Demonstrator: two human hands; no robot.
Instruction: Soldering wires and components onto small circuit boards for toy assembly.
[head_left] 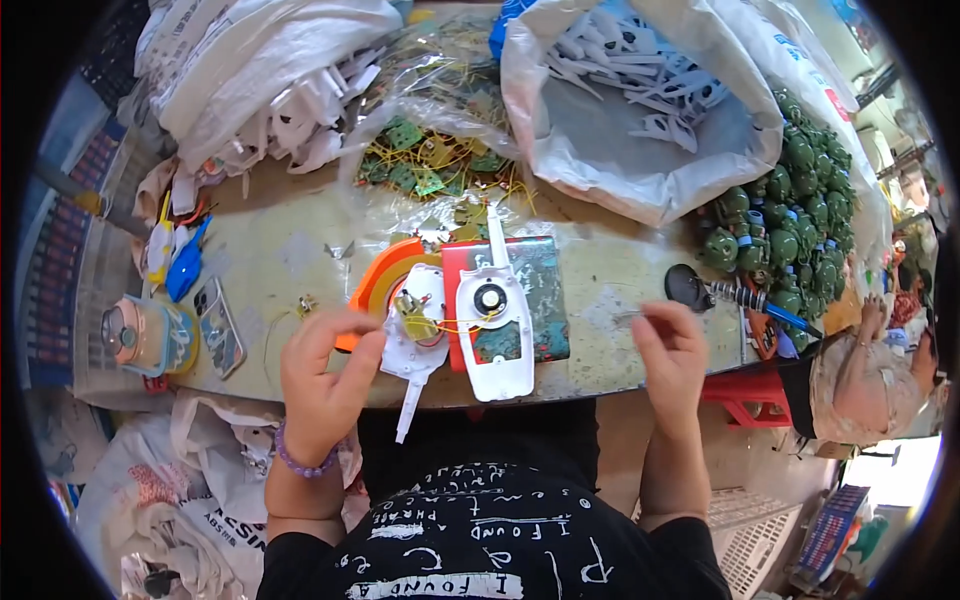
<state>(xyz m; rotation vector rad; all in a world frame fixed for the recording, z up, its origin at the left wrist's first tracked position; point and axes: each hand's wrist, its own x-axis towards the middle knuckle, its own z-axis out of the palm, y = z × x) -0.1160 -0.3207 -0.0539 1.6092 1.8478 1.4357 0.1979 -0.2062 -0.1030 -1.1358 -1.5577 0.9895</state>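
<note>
Two white plastic shell halves lie in front of me: a left shell (pixel 410 355) with a green circuit board (pixel 415 316) on it, and a right shell (pixel 500 375) with a round black speaker (pixel 489 298) set in it. Yellow wires link the board and the speaker. Beside the left shell is my left hand (pixel 325 365), thumb and forefinger curved apart, apparently holding nothing. My right hand (pixel 672 360) hovers over the table's front right, its fingers curled and thumb close to forefinger; whatever is between them is too small to make out.
Under the shells are an orange ring-shaped piece (pixel 385 265) and a red-edged flat block (pixel 548 300). Behind lie wired circuit boards (pixel 425 160) and a sack (pixel 650 190) of white parts. At right are a blue-handled soldering iron (pixel 790 315) and green parts (pixel 790 230); at left, a phone (pixel 218 325).
</note>
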